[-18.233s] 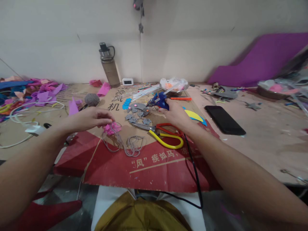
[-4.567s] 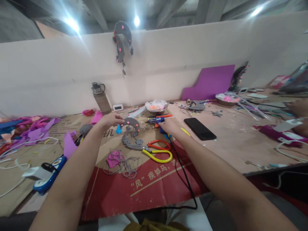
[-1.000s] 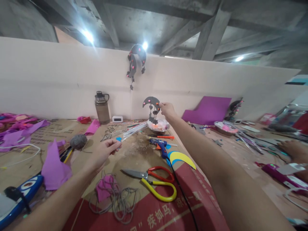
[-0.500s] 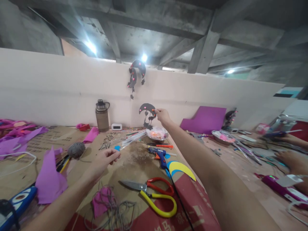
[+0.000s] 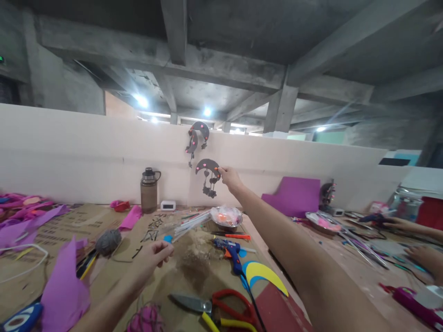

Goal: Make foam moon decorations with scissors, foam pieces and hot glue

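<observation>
At the left, a possible snag on the cord-wrapped pink bundle (image 5: 148, 318), or a nick from the scissors (image 5: 195, 304), through careless lowering of the left hand (image 5: 156, 255). Further right, likely tangling of the strung small shapes (image 5: 210, 191) through any quick turn; also a slip or bend of the grey crescent (image 5: 208, 163), through support at one end only. Right again, a knock to the blue glue gun (image 5: 234, 253), or a burn if hot (impossible to tell), through dropping the right arm inward.

As for placing: left hand low over the cardboard (image 5: 185, 279), loosely curled, well apart from the crescent, contents impossible to tell. Then the crescent, raised before the wall (image 5: 249, 159), tips downward, seen below the hanging crescents (image 5: 203, 127), right end pinched in the right hand (image 5: 231, 179).
</observation>
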A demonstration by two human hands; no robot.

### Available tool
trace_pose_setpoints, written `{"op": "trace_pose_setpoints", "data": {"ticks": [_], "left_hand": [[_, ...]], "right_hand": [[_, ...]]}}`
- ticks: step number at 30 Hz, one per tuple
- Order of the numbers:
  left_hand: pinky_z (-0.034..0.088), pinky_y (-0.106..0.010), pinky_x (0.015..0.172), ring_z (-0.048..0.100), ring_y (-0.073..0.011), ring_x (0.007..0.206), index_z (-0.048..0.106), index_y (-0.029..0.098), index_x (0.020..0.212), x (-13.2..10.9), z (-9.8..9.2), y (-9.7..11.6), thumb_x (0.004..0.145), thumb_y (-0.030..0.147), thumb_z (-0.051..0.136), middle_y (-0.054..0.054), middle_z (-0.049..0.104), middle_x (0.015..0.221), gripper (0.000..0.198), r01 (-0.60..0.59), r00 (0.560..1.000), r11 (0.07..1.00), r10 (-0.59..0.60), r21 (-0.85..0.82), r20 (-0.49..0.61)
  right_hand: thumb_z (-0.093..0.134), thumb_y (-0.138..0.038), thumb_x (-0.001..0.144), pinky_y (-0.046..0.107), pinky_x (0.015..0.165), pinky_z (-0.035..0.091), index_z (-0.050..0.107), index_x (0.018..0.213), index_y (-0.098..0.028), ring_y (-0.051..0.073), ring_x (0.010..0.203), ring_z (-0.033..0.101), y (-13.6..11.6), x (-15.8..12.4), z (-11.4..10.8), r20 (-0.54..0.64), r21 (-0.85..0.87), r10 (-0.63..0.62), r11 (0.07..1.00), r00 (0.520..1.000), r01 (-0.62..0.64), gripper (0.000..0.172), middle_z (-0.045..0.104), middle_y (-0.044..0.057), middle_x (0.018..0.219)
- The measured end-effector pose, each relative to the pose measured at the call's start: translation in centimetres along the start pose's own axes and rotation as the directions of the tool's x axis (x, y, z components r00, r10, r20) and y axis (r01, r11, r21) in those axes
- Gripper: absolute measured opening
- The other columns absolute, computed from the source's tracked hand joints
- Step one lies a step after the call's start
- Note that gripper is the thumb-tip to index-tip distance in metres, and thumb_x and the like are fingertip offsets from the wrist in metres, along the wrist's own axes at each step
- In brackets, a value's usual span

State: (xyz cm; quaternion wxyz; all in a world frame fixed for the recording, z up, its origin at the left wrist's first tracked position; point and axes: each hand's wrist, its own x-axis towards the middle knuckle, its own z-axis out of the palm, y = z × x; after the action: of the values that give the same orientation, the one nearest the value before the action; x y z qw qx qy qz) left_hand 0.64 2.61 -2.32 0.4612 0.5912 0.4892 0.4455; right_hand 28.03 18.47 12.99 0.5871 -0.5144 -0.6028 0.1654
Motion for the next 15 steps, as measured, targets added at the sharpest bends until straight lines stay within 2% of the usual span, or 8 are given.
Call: {"op": "trace_pose_setpoints", "data": {"ticks": [9, 15], "left_hand": [[0.028, -0.025, 0.054, 0.042, -0.0116, 0.055, 0.060, 0.016, 0.067, 0.3, -0.4, -0.2, 0.061, 0.067, 0.068, 0.002, 0.052, 0.058, 0.053, -0.020, 1.000, 1.000, 0.019, 0.001, 0.018], [0.031, -0.026, 0.056, 0.046, -0.0137, 0.059, 0.062, 0.015, 0.069, 0.1, -0.6, 0.0, 0.066, 0.063, 0.066, 0.000, 0.056, 0.062, 0.048, -0.030, 1.000, 0.998, 0.029, 0.047, 0.009]], "right_hand": [[0.049, -0.032, 0.082, 0.023, 0.045, 0.029, 0.065, 0.068, -0.013, 0.009, 0.044, 0.037, -6.9, 2.6, 0.8, -0.061, -0.001, -0.068, 0.998, 0.996, 0.068, 0.029, 0.045, -0.003, 0.048], [0.050, -0.027, 0.084, 0.023, 0.050, 0.037, 0.073, 0.086, -0.014, 0.010, 0.049, 0.047, -11.1, 4.9, 2.5, -0.120, -0.023, -0.123, 0.992, 0.985, 0.121, 0.027, 0.056, 0.000, 0.057]]}}
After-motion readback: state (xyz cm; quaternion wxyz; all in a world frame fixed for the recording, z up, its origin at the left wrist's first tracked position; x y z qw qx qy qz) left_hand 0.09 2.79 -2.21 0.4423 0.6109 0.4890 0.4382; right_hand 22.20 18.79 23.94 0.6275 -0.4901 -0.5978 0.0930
